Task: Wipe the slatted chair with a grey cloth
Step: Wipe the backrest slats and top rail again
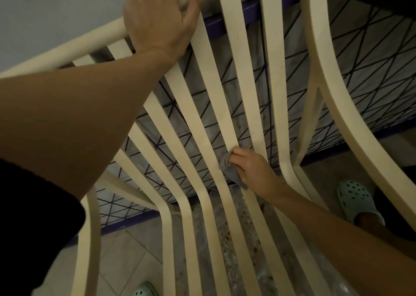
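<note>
A cream slatted chair (245,66) fills the view, its long slats running from the top rail down into the seat. My left hand (157,19) grips the round top rail at the upper left. Low on the backrest, my right hand (252,167) holds a small bunched grey cloth (229,167) and presses it against one of the middle slats, just above the bend into the seat. Part of the cloth is hidden under my fingers.
Behind the slats stands a blue metal frame with a dark wire mesh (337,75). The floor is pale tile (126,250). My feet in mint-green clogs show at the right (355,199) and bottom (144,290). The chair's curved armrest (337,88) sweeps down the right side.
</note>
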A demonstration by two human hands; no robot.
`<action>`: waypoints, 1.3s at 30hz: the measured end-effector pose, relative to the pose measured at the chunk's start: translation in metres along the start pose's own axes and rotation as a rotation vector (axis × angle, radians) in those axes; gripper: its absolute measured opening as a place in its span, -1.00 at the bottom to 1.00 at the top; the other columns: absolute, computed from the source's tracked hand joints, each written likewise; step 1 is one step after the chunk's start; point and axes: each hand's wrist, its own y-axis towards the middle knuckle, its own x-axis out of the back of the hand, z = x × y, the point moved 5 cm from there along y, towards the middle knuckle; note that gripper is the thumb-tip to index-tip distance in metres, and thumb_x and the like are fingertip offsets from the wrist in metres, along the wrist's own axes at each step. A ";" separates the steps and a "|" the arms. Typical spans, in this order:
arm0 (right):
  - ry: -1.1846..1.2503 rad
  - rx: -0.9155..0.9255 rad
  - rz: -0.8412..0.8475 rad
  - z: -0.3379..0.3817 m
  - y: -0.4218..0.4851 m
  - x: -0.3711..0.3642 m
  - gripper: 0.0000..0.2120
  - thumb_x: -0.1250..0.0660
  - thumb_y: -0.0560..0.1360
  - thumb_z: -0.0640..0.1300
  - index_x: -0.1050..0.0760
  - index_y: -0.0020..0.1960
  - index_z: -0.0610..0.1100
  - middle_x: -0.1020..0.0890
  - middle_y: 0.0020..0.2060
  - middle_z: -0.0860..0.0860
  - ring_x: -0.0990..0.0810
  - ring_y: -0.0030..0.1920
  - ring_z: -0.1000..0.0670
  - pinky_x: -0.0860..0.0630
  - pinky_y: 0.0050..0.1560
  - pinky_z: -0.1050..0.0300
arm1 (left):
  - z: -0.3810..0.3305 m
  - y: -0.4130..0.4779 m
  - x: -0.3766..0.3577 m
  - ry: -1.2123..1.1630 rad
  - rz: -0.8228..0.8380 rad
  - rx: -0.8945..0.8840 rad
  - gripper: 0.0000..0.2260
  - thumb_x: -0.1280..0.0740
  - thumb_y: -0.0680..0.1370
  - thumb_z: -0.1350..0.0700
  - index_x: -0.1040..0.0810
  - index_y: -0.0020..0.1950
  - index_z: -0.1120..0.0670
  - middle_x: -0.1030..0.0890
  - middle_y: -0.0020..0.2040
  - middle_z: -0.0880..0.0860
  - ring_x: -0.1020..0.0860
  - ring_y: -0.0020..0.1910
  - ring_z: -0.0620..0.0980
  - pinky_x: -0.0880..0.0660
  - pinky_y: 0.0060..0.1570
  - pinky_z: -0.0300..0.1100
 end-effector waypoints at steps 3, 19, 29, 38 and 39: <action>0.026 -0.092 0.055 -0.013 -0.024 -0.021 -0.87 -0.39 0.40 -0.41 -0.61 -0.13 -0.22 -0.58 -0.17 -0.07 -0.59 -0.18 -0.04 -0.56 -0.16 0.10 | -0.001 -0.002 0.000 0.024 0.029 0.014 -0.48 0.05 0.63 -0.27 -0.47 0.27 0.06 -0.52 0.17 0.15 -0.45 0.18 0.12 -0.27 0.13 -0.05; 0.092 -0.128 0.040 -0.004 -0.008 -0.004 -0.83 -0.35 0.37 -0.46 -0.64 -0.22 -0.25 -0.64 -0.23 -0.11 -0.61 -0.20 -0.01 -0.53 -0.05 0.27 | 0.001 -0.001 -0.004 0.001 0.010 -0.008 -0.49 0.07 0.63 -0.26 -0.50 0.23 0.03 -0.55 0.07 0.13 -0.48 0.08 0.10 -0.28 0.07 -0.06; 0.055 -0.004 -0.161 0.022 0.047 0.046 -0.82 -0.38 0.36 -0.50 -0.60 -0.18 -0.25 -0.58 -0.21 -0.03 -0.52 -0.20 0.09 -0.43 -0.14 0.36 | 0.005 0.004 -0.009 -0.024 -0.007 -0.012 -0.48 0.12 0.63 -0.25 -0.49 0.13 0.05 -0.43 -0.15 0.04 -0.37 -0.17 0.01 -0.22 -0.10 -0.11; 0.034 0.135 -0.325 0.057 0.111 0.110 -0.85 -0.39 0.38 -0.46 -0.54 -0.20 -0.25 -0.37 -0.21 0.12 -0.30 -0.20 0.27 -0.25 -0.15 0.60 | 0.002 0.004 -0.005 -0.039 -0.032 -0.033 -0.54 0.10 0.66 -0.19 -0.49 0.00 0.03 -0.44 -0.23 0.04 -0.40 -0.25 0.08 -0.22 -0.24 -0.05; 0.023 0.140 -0.335 0.060 0.119 0.116 -0.86 -0.39 0.39 -0.45 -0.53 -0.21 -0.25 -0.36 -0.23 0.12 -0.30 -0.21 0.27 -0.26 -0.17 0.57 | 0.001 0.004 -0.005 -0.045 -0.034 -0.040 -0.55 0.10 0.66 -0.19 -0.49 0.00 0.03 -0.44 -0.23 0.03 -0.40 -0.26 0.08 -0.22 -0.24 -0.05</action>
